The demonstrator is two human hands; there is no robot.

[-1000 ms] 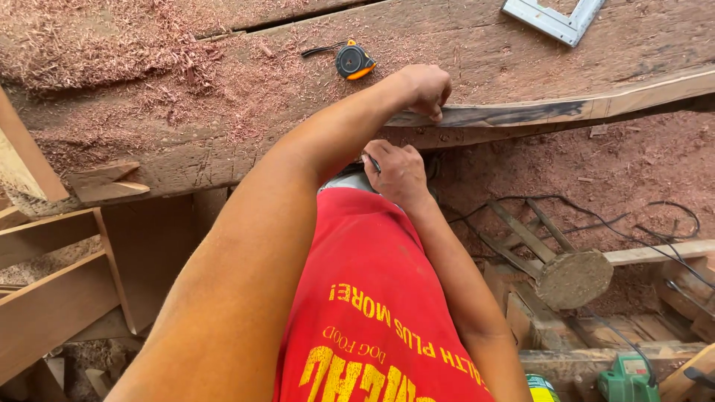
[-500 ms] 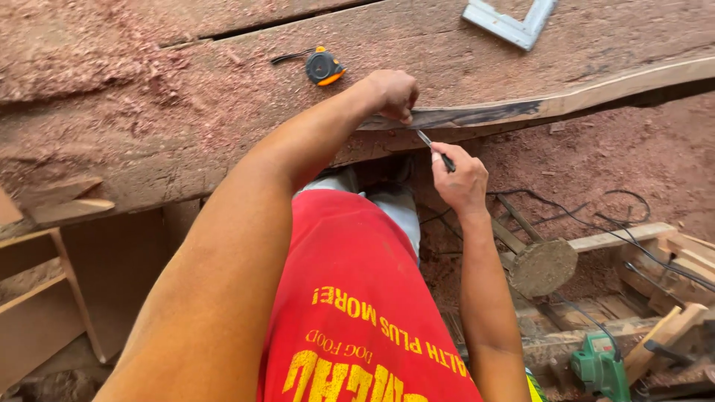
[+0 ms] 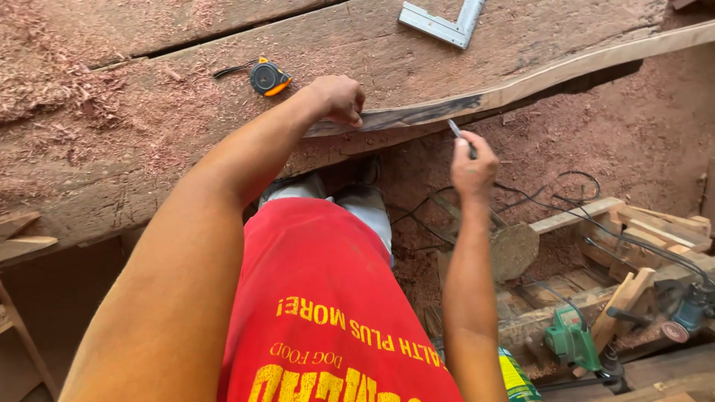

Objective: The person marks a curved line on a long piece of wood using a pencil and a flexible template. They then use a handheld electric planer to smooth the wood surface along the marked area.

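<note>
Left hand [image 3: 339, 99] near the top middle of the frame, curled in a loose fist, fingers pressed on the dark edge of a long wood strip [image 3: 521, 83]. Strip lying across a big plank worktop [image 3: 186, 134] dusted with red sawdust. Right hand [image 3: 472, 165] just right of middle, closed around a thin pencil [image 3: 460, 136], tip pointing up toward the strip's edge, close to it but not clearly touching. Small black and orange tape measure [image 3: 269, 77] on the worktop, upper left of the left hand. Silver metal square [image 3: 442, 22] at the top edge, right of middle. Red shirt with yellow letters at the bottom middle. Green power tool [image 3: 571, 339] at the lower right, among wood scraps and black cables. Round can with a yellow and green label [image 3: 515, 377] at the bottom edge, beside the right arm.
</note>
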